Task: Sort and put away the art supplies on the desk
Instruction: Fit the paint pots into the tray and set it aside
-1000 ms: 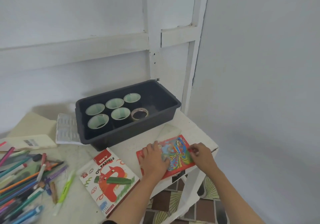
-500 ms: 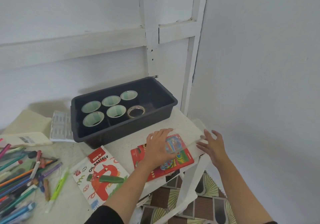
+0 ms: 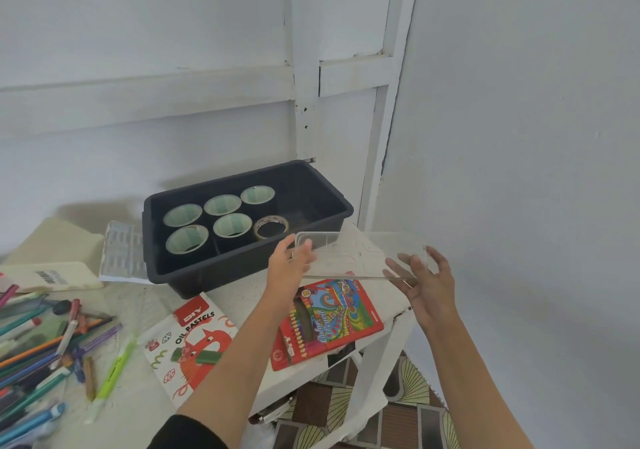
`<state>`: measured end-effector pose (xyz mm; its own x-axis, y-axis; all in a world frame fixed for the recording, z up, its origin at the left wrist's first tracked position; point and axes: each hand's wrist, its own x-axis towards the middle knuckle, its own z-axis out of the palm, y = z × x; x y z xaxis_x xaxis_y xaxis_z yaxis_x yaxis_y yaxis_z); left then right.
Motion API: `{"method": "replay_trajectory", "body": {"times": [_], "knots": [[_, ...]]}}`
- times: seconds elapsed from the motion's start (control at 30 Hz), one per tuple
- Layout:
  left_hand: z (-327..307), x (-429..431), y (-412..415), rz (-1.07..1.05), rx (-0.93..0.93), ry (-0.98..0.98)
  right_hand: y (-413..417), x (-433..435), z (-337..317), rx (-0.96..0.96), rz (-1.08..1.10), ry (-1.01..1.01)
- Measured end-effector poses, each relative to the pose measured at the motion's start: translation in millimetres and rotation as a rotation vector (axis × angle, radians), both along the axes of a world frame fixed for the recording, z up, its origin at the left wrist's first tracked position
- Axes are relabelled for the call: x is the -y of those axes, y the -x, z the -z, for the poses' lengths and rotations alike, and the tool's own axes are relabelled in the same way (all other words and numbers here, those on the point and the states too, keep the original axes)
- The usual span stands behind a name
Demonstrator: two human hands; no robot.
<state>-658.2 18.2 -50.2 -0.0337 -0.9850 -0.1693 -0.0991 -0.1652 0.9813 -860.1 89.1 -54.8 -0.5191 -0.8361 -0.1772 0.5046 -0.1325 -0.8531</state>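
Art supplies lie across the desk (image 3: 138, 414). Nearest, at 8 o'clock in the view, pens (image 3: 31, 341) and pencils form a loose heap, with a green highlighter (image 3: 114, 369) at its 3 o'clock edge. Just beside that, toward 6 o'clock, the pastels box (image 3: 194, 341) lies flat, partly under the left forearm. At its 3 o'clock side is the red pencil box (image 3: 329, 320), flat near the desk's corner.

Above the pencil box the clear lid (image 3: 360, 258) is held off the desk, roughly level, between both hands. The left hand (image 3: 289, 265) pinches its 9 o'clock end, thumb on the far side and fingers curled over the edge. The right hand (image 3: 427, 285) is spread wide with fingers nearly straight, and the lid's 3 o'clock end rests against them.

Farther back, at the lid's 10 o'clock, sits the dark bin (image 3: 249, 268). Five green-cored tape rolls (image 3: 187, 244) stand in its left half, with a clear tape roll (image 3: 271, 227) at their 3 o'clock. A foil sheet (image 3: 117, 254) touches the bin's 9 o'clock wall, and a cream box (image 3: 52, 277) with a barcode lies beyond that. A white panelled wall (image 3: 173, 50) stands behind everything.
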Motion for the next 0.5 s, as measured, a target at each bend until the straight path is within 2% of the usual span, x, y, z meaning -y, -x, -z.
{"method": "replay_trajectory", "body": {"times": [0.2, 0.37, 0.5], "knots": [[-8.0, -3.9, -40.6, -0.234, -0.332, -0.012, -36.6, 4.4, -13.0, -0.232, 0.087, -0.022], [-19.3, -12.5, -102.1, -0.320, -0.222, 0.146, -83.3, 6.8, -17.4, -0.505, 0.109, -0.095], [-26.5, -33.6, -164.5, -0.410, -0.180, 0.196, -141.0, -3.3, -18.0, -0.563, 0.036, -0.139]]}}
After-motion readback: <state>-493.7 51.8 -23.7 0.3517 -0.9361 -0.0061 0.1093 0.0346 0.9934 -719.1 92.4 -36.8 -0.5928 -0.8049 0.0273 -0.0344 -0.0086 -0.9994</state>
